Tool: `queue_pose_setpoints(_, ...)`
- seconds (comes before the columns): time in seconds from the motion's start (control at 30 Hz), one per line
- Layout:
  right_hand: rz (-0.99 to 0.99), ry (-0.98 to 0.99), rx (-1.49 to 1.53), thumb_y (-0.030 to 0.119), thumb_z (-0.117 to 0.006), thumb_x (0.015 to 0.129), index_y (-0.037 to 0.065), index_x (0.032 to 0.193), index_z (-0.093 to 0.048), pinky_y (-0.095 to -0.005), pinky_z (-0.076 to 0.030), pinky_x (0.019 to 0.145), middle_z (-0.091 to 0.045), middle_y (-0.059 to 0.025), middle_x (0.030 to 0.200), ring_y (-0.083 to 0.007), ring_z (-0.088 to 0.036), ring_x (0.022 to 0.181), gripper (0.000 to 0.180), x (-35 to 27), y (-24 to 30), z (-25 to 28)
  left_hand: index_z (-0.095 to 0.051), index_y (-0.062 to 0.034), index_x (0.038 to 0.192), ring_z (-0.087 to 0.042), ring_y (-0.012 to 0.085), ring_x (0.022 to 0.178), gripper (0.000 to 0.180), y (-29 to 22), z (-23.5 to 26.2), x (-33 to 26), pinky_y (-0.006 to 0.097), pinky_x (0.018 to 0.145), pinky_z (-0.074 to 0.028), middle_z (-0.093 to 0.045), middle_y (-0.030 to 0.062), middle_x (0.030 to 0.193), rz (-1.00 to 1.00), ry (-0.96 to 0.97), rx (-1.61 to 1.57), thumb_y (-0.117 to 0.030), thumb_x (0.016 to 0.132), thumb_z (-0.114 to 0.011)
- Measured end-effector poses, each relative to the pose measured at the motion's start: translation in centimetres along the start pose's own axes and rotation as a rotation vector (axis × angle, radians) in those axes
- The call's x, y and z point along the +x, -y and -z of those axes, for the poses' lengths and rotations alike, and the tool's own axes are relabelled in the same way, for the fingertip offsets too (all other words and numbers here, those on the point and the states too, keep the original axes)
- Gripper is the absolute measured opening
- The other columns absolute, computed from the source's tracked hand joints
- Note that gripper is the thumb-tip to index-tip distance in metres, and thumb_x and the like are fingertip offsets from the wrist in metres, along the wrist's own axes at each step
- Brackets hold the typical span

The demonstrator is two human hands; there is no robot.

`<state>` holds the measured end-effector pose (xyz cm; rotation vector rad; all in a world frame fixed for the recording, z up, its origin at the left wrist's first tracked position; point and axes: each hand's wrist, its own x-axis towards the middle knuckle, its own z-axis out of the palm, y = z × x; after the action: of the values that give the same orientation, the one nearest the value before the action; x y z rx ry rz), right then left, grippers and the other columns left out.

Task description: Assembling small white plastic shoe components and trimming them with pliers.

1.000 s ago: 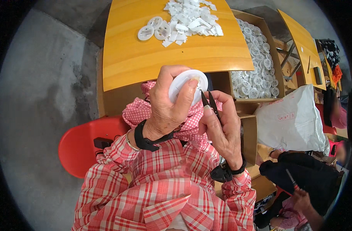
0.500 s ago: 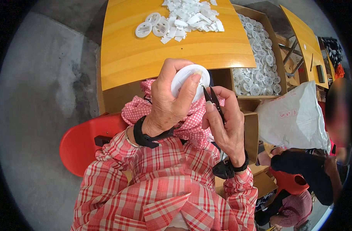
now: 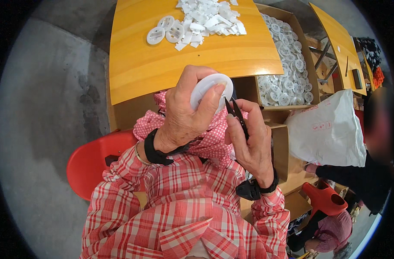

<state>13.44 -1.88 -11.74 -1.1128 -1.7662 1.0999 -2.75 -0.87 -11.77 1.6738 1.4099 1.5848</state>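
Note:
Between the thumb and fingers of my left hand point(image 3: 186, 110) is a round white plastic disc point(image 3: 208, 84), tilted up above my lap. My right hand point(image 3: 253, 140) is closed around small black thread snips point(image 3: 236, 113). The two pointed blades stand slightly apart, their tips at the lower right rim of the disc. Whether they touch it I cannot tell. Three similar discs point(image 3: 166, 30) lie on the yellow table point(image 3: 184, 60), beside a heap of white scraps point(image 3: 212, 21).
Right of the table stands a cardboard box point(image 3: 311, 73) full of white discs point(image 3: 287, 64). A white sack point(image 3: 328, 129) rests in front of it. A red chair point(image 3: 95, 162) is at my left. Other people point(image 3: 335, 231) sit at the right, near a second table point(image 3: 341, 43).
The view has shifted slightly, so the table and scraps appear a little farther left. Both hands keep their grips, and the snips stay by the disc's rim.

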Motion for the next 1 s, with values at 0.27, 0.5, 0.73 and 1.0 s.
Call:
queue_pose_setpoints(0.27, 0.097, 0.053, -0.097, 0.004, -0.060, 0.088, 0.003, 0.096, -0.050, -0.0370, -0.043, 0.047, -0.059, -0.0147, 0.069, -0.0324, -0.061, 0.055, 0.012, 0.1, -0.8, 0.2, -0.055, -0.0015, 0.102, -0.069, 0.0251, 0.074, 0.020, -0.3, 0.6, 0.3, 0.033, 0.063, -0.054, -0.066, 0.0141, 0.082, -0.002, 0.067, 0.046, -0.013, 0.088, -0.062)
queue_pose_setpoints(0.5, 0.475, 0.006, -0.716, 0.005, -0.062, 0.083, 0.005, 0.093, -0.054, -0.0335, -0.042, 0.046, -0.052, -0.0073, 0.063, -0.0219, -0.056, 0.053, 0.013, 1.3, -1.1, 1.6, -0.055, -0.0021, 0.102, -0.060, 0.0105, 0.078, 0.018, -0.4, 0.7, 0.9, 0.025, 0.068, -0.049, -0.063, 0.0057, 0.086, 0.068, 0.136, 0.036, -0.014, 0.090, -0.062)
queue_pose_setpoints(0.73, 0.945, -0.030, -1.445, 0.008, -0.063, 0.077, 0.009, 0.101, -0.059, -0.0248, -0.040, 0.047, -0.051, 0.0003, 0.075, -0.0122, -0.050, 0.059, 0.024, 2.4, -0.2, 3.9, -0.057, -0.0028, 0.099, -0.067, 0.0239, 0.074, 0.018, -0.2, 1.2, 1.1, 0.033, 0.066, -0.052, -0.066, 0.0136, 0.082, 0.133, 0.185, -0.025, -0.016, 0.088, -0.063)
queue_pose_setpoints(1.0, -0.111, 0.127, 0.141, 0.009, -0.057, 0.092, 0.003, 0.100, -0.058, -0.0226, -0.039, 0.050, -0.054, -0.0007, 0.062, -0.0066, -0.048, 0.055, 0.010, 0.7, -0.2, 2.9, -0.056, -0.0021, 0.101, -0.067, 0.0192, 0.076, 0.019, -0.8, 0.9, 0.7, 0.031, 0.066, -0.052, -0.066, 0.0123, 0.083, 0.063, 0.041, -0.018, -0.015, 0.089, -0.062)
